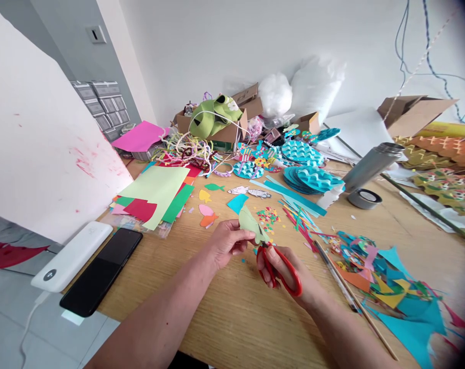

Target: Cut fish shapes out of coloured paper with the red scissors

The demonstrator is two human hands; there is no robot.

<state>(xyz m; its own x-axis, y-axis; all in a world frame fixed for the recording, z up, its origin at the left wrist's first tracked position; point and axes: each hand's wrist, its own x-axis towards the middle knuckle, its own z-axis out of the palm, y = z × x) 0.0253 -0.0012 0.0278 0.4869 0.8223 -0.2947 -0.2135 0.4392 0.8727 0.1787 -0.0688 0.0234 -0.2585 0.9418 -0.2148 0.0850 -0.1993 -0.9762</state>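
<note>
My left hand [228, 241] pinches a piece of pale green paper [248, 221] between thumb and fingers. Wrapped round red-handled scissors [296, 279], my right hand [280, 266] holds their blades against the lower right edge of that paper. Just beyond lie a blue paper piece [237, 203] and a scatter of small coloured confetti [269, 216]. To the left of these are fish-shaped cut-outs: a green one [214, 187], a yellow one [204, 196], a pink one [206, 210] and an orange one [208, 220]. Two drawn paper fish [259, 193] lie farther back.
Coloured sheets [155, 189] are stacked at left, near a black phone [102, 271] and white power bank [73, 256]. A steel flask [371, 166], its lid [364, 199] and a glue bottle [330, 197] stand right. Paper scraps [394, 292], a pen [334, 274] and a thin stick [363, 305] lie nearer.
</note>
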